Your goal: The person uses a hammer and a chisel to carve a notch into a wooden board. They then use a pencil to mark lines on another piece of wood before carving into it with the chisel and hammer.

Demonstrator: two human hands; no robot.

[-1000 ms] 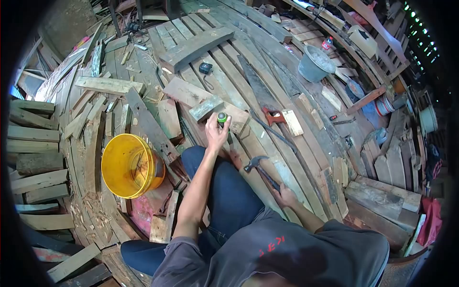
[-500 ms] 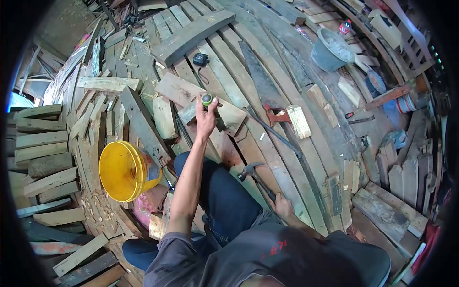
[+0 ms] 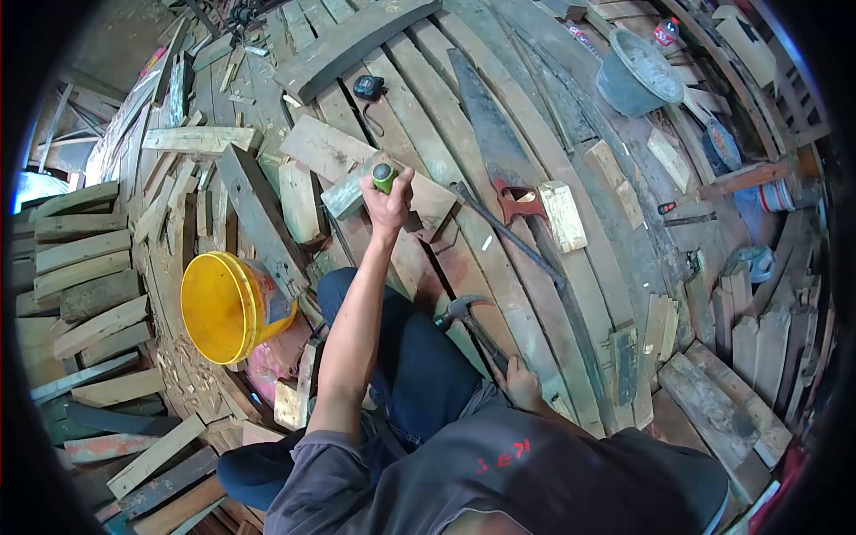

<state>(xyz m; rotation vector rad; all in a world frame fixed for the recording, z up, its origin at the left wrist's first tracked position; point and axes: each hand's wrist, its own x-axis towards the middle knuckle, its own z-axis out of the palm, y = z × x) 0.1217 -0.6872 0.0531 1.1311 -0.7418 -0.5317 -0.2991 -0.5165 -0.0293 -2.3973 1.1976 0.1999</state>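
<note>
My left hand point(image 3: 389, 207) is closed around the upright handle of a green-handled chisel point(image 3: 383, 177); its capped end faces up and its blade is hidden. Below the fist lie a long pale board point(image 3: 328, 149) and a short wooden block point(image 3: 341, 198) across it. My right hand point(image 3: 520, 385) grips the handle of a claw hammer point(image 3: 465, 308) low beside my knee, its head resting close to the thigh. A dark metal bar point(image 3: 517, 239) lies beyond the hammer, and a handsaw point(image 3: 499, 134) with a red-brown handle lies on the planks.
A yellow bucket point(image 3: 259, 312) lies tipped at my left, near a dark beam point(image 3: 263, 218). A tape measure point(image 3: 368, 86) sits ahead, below a thick timber point(image 3: 357, 46). A grey bucket point(image 3: 624, 85) stands at the far right. Stacked offcuts point(image 3: 85, 263) line the left side.
The view has shifted slightly. My left hand has turned a little and moved slightly up and right with the chisel. My right hand stays low with the hammer.
</note>
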